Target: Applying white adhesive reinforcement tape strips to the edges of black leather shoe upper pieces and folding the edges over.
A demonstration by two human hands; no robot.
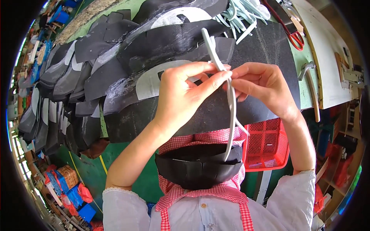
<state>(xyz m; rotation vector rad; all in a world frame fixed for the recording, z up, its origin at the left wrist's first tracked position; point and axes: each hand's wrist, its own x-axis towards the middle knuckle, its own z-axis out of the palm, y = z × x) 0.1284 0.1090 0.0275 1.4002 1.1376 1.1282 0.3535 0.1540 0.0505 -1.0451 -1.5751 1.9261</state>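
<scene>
A thin, pale grey-white strip [232, 107] runs up and down between my hands, its upper end rising above my fingers and its lower end hanging over my lap. My left hand [178, 94] pinches it between thumb and fingers. Close beside it, my right hand [268, 82] also has its fingertips pinched at the strip. Near its lower end the strip shows a second narrow tail splitting to the right. Below, a black, curved, bowl-like piece [198, 173] of flexible material rests on my lap, the strip's lower end reaching it.
Overlapping black cut pieces [104, 73] are heaped on the table's left side. A bundle of pale strips [243, 15] lies at the back, on a dark mat [266, 46]. Red-handled scissors [296, 40] and a hammer [312, 86] lie to the right. Beneath is a red plastic basket [266, 167].
</scene>
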